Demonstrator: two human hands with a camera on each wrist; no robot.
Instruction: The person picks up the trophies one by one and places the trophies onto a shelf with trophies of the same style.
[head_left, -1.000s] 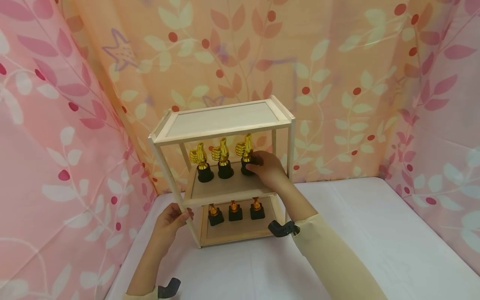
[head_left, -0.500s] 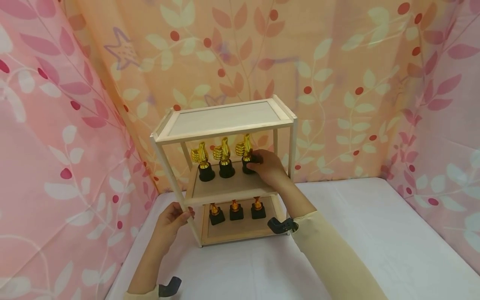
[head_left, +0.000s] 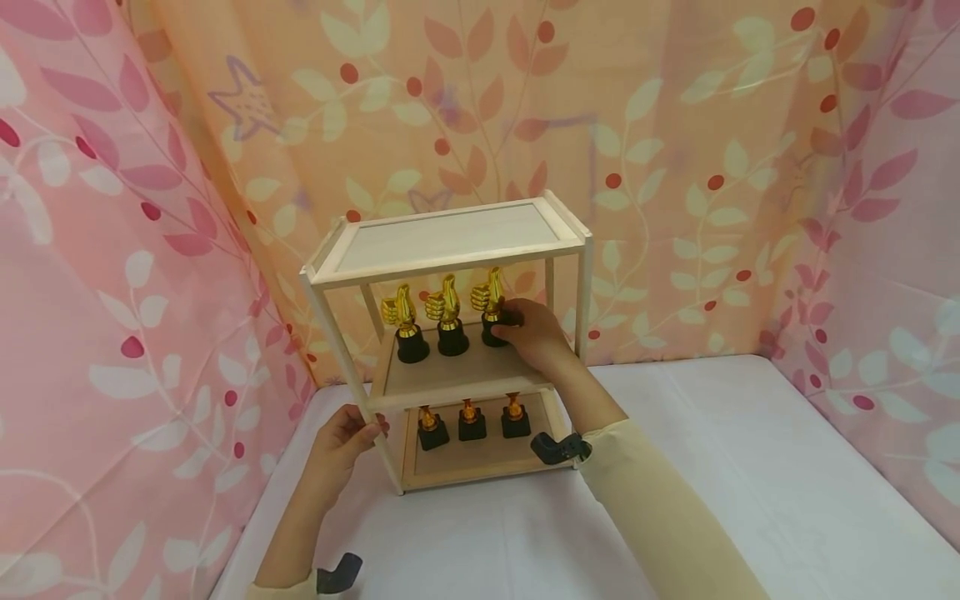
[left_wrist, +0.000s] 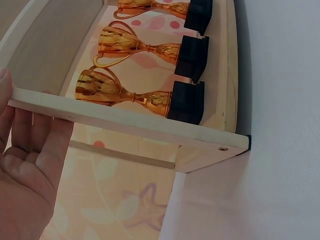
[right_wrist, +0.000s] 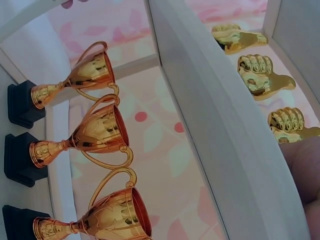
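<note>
Fingers of the left hand (head_left: pixel 347 436) curl round the front left post of the wooden shelf unit (head_left: pixel 450 254), low down, just above the white bench (head_left: pixel 712 467). On the middle shelf stand three gold thumbs-up trophies on black bases: the left one (head_left: pixel 406 327), the centre one (head_left: pixel 448 320) and the rightmost trophy (head_left: pixel 489 308), set in a close row. Fingers of the right hand (head_left: pixel 534 333) grip the black base of the rightmost trophy, which stands upright on the shelf. On the bottom shelf sit three gold cup trophies (head_left: pixel 472 421) in a row, well apart from both hands. Floral curtains (head_left: pixel 675 167) enclose the bench.
</note>
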